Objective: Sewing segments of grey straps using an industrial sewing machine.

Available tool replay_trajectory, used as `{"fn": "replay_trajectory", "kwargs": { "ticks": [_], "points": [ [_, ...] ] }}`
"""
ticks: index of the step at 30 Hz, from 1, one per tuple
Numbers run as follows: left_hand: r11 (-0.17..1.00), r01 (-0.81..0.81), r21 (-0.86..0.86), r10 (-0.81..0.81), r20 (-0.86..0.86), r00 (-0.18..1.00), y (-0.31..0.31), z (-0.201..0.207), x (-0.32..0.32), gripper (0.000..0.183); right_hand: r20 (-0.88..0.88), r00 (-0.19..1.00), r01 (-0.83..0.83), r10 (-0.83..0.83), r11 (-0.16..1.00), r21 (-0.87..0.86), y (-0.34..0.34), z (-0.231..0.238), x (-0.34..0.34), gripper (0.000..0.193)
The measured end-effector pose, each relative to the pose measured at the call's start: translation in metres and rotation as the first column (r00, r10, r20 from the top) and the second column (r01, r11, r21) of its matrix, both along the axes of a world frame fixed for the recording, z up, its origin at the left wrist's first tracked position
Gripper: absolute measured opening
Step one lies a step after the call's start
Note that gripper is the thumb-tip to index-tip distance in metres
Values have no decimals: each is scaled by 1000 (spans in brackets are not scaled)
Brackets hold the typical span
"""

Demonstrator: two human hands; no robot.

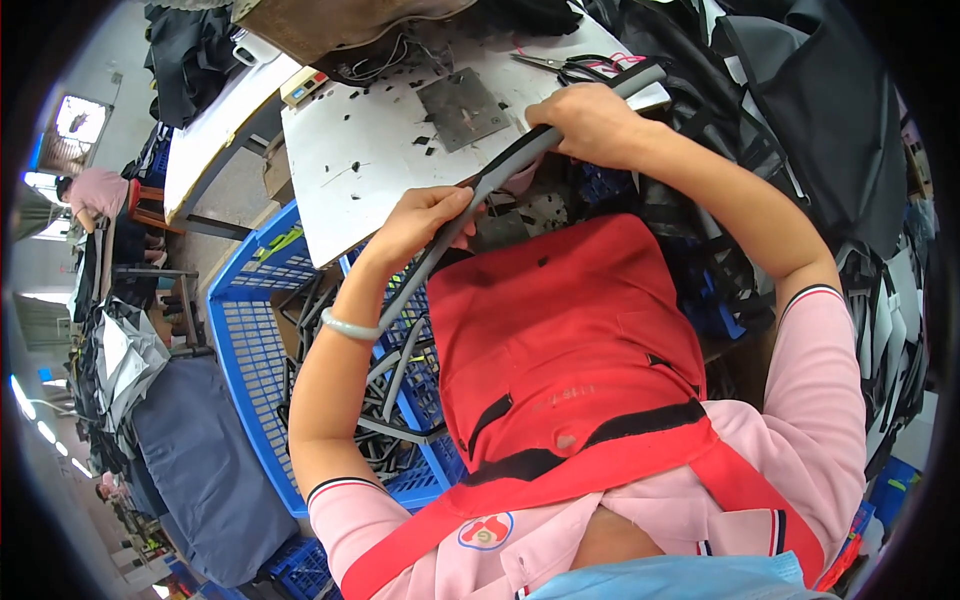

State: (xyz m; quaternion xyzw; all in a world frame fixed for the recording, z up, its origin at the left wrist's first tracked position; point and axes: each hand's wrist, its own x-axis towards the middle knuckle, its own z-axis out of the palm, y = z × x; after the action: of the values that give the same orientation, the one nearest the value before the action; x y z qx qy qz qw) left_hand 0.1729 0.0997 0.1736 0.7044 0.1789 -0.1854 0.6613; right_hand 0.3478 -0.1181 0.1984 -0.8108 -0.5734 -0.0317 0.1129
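A long, narrow grey strip with black edging (518, 160) runs slantwise between my two hands, over the near edge of the white table (330, 215). My left hand (428, 222) is closed round its lower part, thumb on top. Farther up, near the strip's far end, my right hand (585, 120) grips it with curled fingers. The lower end trails past my left wrist toward a blue plastic crate (250, 345). Beyond my right hand lie black-handled scissors (575, 68). My red apron (570, 330) spreads below the strip.
A metal plate (463, 108) and black scraps lie on the table, below a brownish machine (335, 35). The crate at left holds many grey and black strips. Black material (820, 130) is heaped at right. Another person (98, 195) works far left.
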Motion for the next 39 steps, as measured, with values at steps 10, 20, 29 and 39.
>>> {"fn": "replay_trajectory", "kwargs": {
  "ticks": [10, 20, 29, 39],
  "points": [
    [683, -269, 680, -219, 541, 812, -3, 46, 19, 29, -39, 999, 0, 1, 999, 35, 8, 12, 9, 36],
    [829, -311, 464, 48, 495, 867, 15, 44, 60, 26, -54, 997, 61, -55, 992, 112, 31, 21, 41, 41],
    [853, -319, 412, 100, 472, 876, 26, 38, 74, 27, -59, 991, 126, -123, 991, 40, 44, 22, 51, 47],
    [884, -355, 305, 189, 461, 867, 35, 38, 90, 23, -59, 994, 99, -91, 983, 153, 56, 22, 65, 43]
  ]
}}
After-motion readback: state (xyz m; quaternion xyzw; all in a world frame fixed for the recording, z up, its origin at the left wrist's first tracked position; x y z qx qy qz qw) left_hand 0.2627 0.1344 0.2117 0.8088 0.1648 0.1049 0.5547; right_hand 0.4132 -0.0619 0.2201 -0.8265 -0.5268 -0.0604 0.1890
